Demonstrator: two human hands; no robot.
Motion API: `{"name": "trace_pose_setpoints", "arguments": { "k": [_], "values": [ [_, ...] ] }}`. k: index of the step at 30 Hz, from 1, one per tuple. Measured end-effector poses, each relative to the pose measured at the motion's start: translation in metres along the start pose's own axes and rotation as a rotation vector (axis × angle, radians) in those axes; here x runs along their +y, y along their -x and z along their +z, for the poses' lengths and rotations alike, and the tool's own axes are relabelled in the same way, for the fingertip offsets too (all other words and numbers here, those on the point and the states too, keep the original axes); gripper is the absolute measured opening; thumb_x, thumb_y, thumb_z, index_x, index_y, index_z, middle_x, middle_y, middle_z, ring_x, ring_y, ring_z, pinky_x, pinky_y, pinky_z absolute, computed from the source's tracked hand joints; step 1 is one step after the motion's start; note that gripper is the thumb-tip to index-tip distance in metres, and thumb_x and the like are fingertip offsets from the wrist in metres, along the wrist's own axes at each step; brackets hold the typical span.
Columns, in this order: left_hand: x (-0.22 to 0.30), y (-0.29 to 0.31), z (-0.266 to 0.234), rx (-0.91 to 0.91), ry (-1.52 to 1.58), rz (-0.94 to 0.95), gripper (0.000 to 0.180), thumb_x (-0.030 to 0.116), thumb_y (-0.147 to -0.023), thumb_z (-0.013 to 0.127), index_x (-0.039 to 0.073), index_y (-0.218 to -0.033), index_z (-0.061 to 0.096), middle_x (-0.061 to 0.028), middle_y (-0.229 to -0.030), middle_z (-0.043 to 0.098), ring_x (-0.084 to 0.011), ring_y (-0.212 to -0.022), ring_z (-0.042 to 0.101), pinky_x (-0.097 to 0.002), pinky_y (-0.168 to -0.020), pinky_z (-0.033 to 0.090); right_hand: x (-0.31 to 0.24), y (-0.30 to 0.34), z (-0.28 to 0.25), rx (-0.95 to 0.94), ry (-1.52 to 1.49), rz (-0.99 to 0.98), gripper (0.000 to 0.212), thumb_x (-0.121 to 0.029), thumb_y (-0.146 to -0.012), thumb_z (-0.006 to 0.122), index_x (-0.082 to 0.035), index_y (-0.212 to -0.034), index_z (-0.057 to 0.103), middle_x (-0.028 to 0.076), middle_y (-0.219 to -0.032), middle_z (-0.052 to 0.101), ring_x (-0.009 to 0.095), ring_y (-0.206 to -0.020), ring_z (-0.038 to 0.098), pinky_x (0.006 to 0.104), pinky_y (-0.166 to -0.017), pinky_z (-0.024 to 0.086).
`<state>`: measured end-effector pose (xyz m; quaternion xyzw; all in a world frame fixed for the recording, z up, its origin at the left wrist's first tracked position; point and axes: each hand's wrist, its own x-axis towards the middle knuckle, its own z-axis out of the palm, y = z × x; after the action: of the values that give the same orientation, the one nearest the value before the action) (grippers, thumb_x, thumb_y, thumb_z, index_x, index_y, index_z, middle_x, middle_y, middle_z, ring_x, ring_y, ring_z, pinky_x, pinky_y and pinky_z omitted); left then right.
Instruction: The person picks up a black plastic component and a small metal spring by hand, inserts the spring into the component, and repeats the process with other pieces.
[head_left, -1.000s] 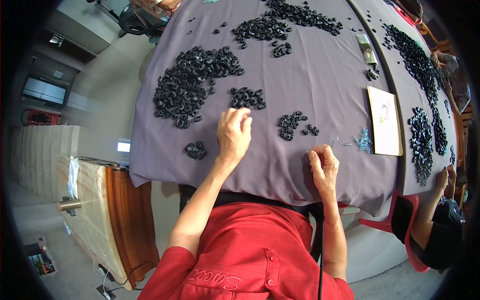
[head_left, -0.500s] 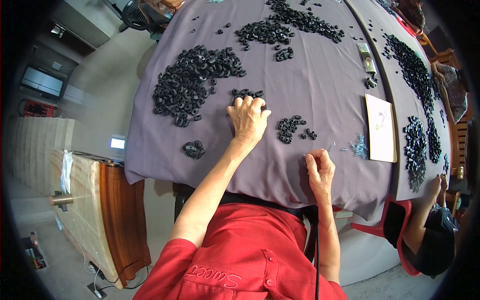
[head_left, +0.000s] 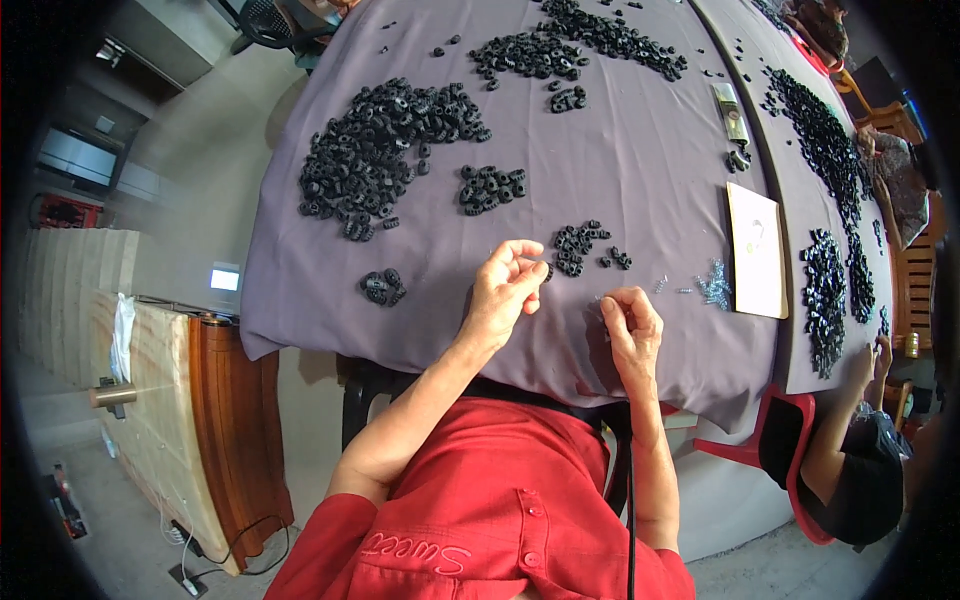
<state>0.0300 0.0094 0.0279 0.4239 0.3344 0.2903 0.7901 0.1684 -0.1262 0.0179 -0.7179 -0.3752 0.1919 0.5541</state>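
My left hand (head_left: 504, 292) is over the near middle of the cloth, thumb and forefinger pinching a small black ribbed part (head_left: 547, 272). To its right, my right hand (head_left: 632, 330) is closed in a pinch, with a tiny pale bit at the fingertips that looks like a small metal spring. Ahead of my hands lies a small group of black parts (head_left: 575, 248). Another small cluster of black ribbed rings (head_left: 491, 189) sits farther left. Beyond my right hand are a loose spring (head_left: 661, 284) and a little heap of springs (head_left: 714, 286).
A large heap of black rings (head_left: 365, 160) covers the left, with more heaps (head_left: 530, 55) at the far side. A pale board (head_left: 757, 250) and a tube (head_left: 731, 113) lie right. Across the cloth seam are further black piles (head_left: 825, 300); another person's arm (head_left: 850, 400) shows there.
My left hand has drawn back from the black ring cluster toward my right hand, now with a black part in its fingertips. My right hand has stayed nearly in place.
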Motion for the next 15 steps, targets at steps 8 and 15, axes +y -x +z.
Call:
{"name": "trace_pose_setpoints", "arguments": {
  "k": [8,15],
  "values": [
    [-0.007,0.018,0.008,0.015,0.189,-0.224,0.017,0.02,-0.089,0.065,0.006,-0.098,0.063,0.0027,-0.075,0.058,-0.0049,-0.057,0.055,-0.0176,-0.047,0.045,-0.033,0.007,0.022,-0.036,0.03,-0.282,0.01,0.003,-0.078,0.065,0.0,-0.085,0.058,0.007,-0.074,0.057,0.013,-0.059,0.055,0.0244,-0.054,0.045],
    [-0.011,0.019,0.005,0.016,0.194,-0.262,0.014,0.018,-0.088,0.065,0.006,-0.095,0.062,-0.0004,-0.078,0.061,-0.0073,-0.059,0.059,-0.0185,-0.046,0.046,-0.029,0.011,0.03,0.005,0.15,-0.363,0.012,0.003,-0.077,0.067,-0.002,-0.086,0.06,0.008,-0.076,0.059,0.017,-0.056,0.056,0.0273,-0.051,0.046]
  ]
}}
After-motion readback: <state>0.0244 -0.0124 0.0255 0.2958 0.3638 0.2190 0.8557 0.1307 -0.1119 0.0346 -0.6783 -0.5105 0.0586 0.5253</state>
